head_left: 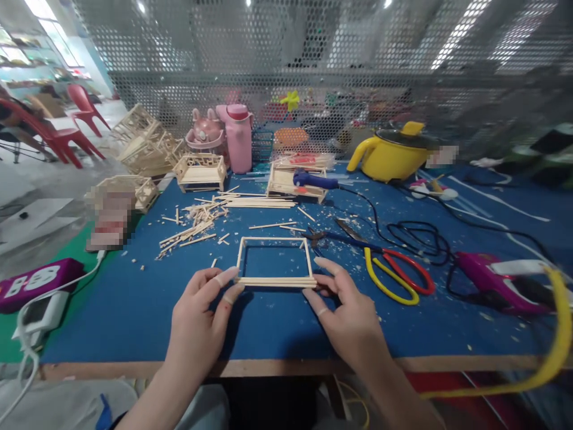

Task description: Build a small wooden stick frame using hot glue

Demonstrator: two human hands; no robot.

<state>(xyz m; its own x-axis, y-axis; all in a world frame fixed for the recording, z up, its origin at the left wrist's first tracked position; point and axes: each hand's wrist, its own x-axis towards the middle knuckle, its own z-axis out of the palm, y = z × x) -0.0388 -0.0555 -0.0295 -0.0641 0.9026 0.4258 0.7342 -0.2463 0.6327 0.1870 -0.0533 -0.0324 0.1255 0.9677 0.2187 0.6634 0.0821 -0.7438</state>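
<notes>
Between my two hands is a small rectangular wooden stick frame (276, 282), with several sticks lying side by side along its near edge. My left hand (202, 310) pinches the near left corner between thumb and fingers. At the near right corner, the thumb and fingers of my right hand (347, 310) close on the stick ends. Pale covers wrap some of my fingertips. Just beyond the frame lie loose sticks (273, 226), and a heap of cut stick pieces (192, 230) is to the left.
Red-and-yellow-handled scissors (398, 278) and pliers (340, 237) lie right of the frame. A blue glue gun (316, 180) rests on a small wooden bed-like piece (280, 182). Behind stand a pink bottle (239, 140) and a yellow pot (394, 158). A black cord (416, 230) coils at right.
</notes>
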